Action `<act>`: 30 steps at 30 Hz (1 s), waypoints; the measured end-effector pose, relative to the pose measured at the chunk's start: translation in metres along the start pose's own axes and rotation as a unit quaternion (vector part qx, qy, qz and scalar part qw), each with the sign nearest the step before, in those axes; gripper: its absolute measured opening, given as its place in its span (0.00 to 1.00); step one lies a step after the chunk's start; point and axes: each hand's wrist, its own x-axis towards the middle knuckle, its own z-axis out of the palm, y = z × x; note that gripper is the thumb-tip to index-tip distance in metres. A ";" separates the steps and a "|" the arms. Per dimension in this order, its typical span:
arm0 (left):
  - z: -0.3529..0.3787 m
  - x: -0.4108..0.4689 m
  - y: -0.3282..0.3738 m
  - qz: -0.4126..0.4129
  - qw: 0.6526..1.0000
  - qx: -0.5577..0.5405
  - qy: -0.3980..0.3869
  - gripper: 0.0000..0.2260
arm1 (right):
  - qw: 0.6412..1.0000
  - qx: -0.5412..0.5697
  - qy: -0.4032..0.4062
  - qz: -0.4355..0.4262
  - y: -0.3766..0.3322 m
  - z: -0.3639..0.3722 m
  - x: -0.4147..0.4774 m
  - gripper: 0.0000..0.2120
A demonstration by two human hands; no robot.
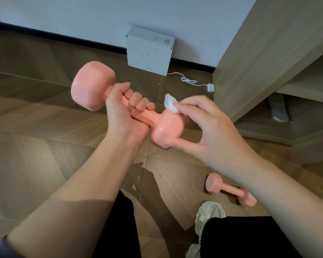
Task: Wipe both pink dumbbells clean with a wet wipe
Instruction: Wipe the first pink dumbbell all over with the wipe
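Observation:
A pink dumbbell is held up in the air at the middle of the view, tilted down to the right. My left hand is wrapped around its handle. My right hand pinches a small crumpled white wet wipe against the top of the dumbbell's near head, with the thumb under that head. A second pink dumbbell lies on the floor at the lower right, its middle hidden behind my right forearm.
A white box-shaped device leans on the wall, its white cable and plug trailing right. A wooden cabinet stands at the right. My white shoe and dark trouser legs are at the bottom on the wood floor.

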 end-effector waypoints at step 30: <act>-0.002 0.007 -0.006 -0.045 0.996 -0.021 0.075 0.14 | 0.992 0.115 -0.022 -0.039 0.011 0.022 -0.004 0.47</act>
